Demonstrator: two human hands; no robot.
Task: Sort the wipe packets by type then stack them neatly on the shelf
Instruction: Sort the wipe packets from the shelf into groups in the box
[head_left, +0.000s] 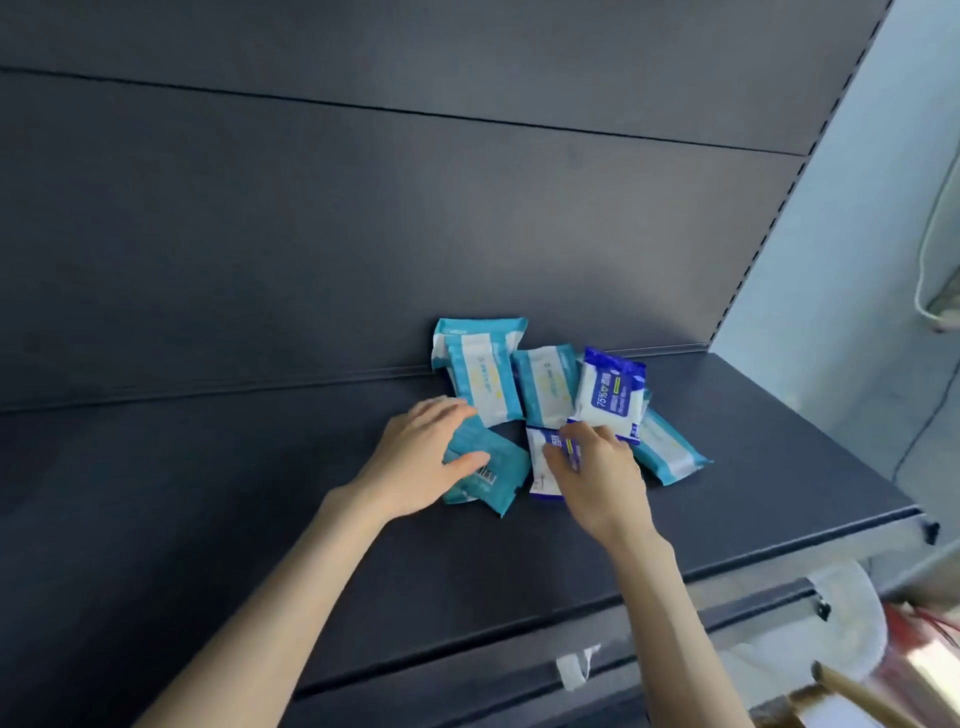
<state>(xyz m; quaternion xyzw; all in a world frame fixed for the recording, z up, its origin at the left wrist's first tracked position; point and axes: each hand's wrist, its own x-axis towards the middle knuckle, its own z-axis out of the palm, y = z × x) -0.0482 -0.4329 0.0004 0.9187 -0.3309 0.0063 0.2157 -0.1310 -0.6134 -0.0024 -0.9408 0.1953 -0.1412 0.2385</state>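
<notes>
A loose heap of wipe packets lies on the dark shelf (260, 493) near its back wall. Several are teal and white; one teal packet (480, 374) leans at the back left, another (543, 387) sits beside it, and a third (670, 449) pokes out at the right. A dark blue and white packet (610, 397) lies on top at the right. My left hand (423, 457) grips a face-down teal packet (496, 475) with a barcode. My right hand (597, 470) closes over a second blue and white packet (545, 465), mostly hiding it.
The shelf's front edge (779, 551) runs down to the right, with a lower shelf (675, 629) below it bearing a scrap of white tape (576, 667). A pale wall (857, 260) with a white cable stands at the right. Blurred objects sit at the bottom right.
</notes>
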